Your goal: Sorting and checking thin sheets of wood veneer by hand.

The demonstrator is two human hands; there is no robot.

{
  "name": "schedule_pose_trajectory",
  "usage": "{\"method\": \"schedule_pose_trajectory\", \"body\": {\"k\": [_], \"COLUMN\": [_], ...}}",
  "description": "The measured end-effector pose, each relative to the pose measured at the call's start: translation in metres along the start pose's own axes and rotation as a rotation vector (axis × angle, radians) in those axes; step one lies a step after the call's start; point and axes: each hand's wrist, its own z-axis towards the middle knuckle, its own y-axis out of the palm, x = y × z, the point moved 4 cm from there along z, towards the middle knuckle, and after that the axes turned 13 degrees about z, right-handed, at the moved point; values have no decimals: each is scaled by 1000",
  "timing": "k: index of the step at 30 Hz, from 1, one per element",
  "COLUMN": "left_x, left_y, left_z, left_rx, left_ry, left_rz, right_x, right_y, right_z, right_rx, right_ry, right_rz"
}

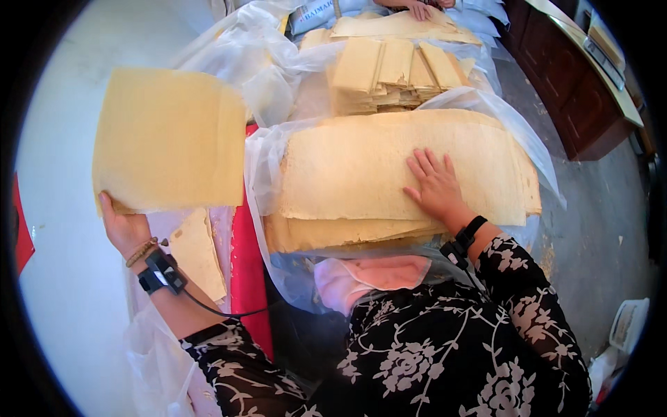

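My left hand point(124, 226) grips the lower left corner of a thin, roughly square yellow sheet point(170, 139), which looks like dried tofu skin. The thumb lies on top and the other fingers are hidden behind it. This sheet is raised at the left, apart from the pile. My right hand point(436, 184) rests flat with spread fingers on the right part of a stack of wide, pale yellow sheets point(347, 170). Their edges are uneven, and clear plastic film point(264, 163) lies around and under the stack.
Folded sheets point(396, 66) are piled behind the stack. At the far end another person's hands point(419, 10) are by more sheets. A pink cloth point(368, 278) lies against my front. A torn sheet piece point(198, 250) is at lower left, a dark wooden cabinet point(570, 83) at right.
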Motion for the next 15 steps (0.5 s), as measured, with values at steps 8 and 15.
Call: {"method": "schedule_pose_trajectory", "body": {"k": [8, 15], "left_x": [-19, -119], "left_y": [135, 288], "left_z": [-92, -337], "left_rx": [-352, -970], "left_ry": [759, 794], "left_rz": [1563, 824], "right_x": [18, 52], "right_y": [-5, -49], "right_z": [-7, -47], "right_rx": [-14, -4], "right_ry": [15, 802], "right_rz": [72, 1853]}}
